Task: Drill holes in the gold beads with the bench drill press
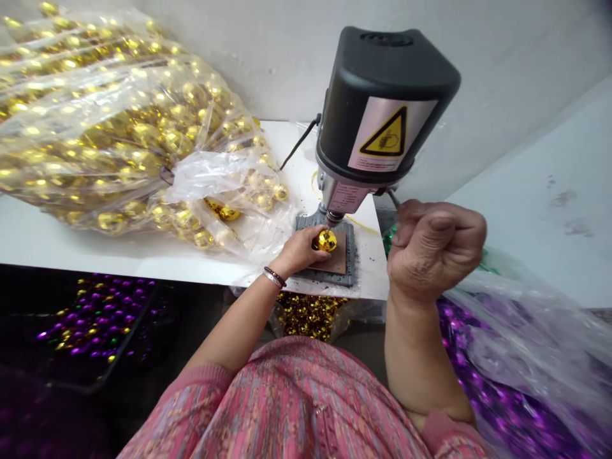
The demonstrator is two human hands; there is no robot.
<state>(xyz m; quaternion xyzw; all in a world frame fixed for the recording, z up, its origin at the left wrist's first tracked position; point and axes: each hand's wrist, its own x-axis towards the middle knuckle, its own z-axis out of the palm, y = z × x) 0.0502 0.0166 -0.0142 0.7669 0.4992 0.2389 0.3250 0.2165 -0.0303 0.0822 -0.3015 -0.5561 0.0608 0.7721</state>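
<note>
Between the thumb and fingers of my left hand (302,248) is a shiny gold faceted ball (327,240). It rests on a brown board (338,258) laid over the grey base (351,271) of a bench drill press (377,108). The drill's tip comes down at the top of the ball; whether it has entered cannot be made out. Raised to the right of the machine, my right hand (437,245) is closed in a fist around the drill press lever (394,199), most of which is hidden by the fingers.
A big clear bag (143,121) full of gold balls covers the left of the white table (201,264). Gold pieces (313,315) lie below the front edge. Purple, gold and green balls (95,319) show at lower left, and a bag of purple ones (507,376) at right.
</note>
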